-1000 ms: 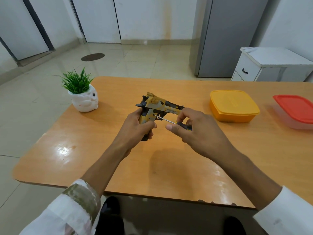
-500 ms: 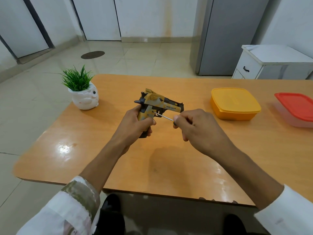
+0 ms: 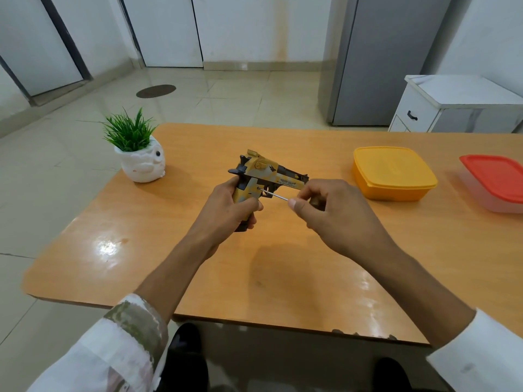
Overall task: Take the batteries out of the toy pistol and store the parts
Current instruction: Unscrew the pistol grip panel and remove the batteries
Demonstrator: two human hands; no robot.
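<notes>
A yellow and black toy pistol (image 3: 266, 174) is held above the middle of the wooden table (image 3: 141, 236), its barrel pointing right. My left hand (image 3: 229, 210) grips the pistol's handle from the left. My right hand (image 3: 334, 213) pinches the dark handle of a small screwdriver (image 3: 276, 195). The thin metal shaft runs left, and its tip sits against the side of the grip. No batteries are in sight.
A closed yellow box (image 3: 393, 172) stands on the table right of the pistol, and a clear box with a red lid (image 3: 498, 182) sits at the right edge. A white pot with a green plant (image 3: 138, 154) is at the far left.
The pistol and both hands have stayed in nearly the same place. My right fingers have shifted around the screwdriver handle, as in turning it.
</notes>
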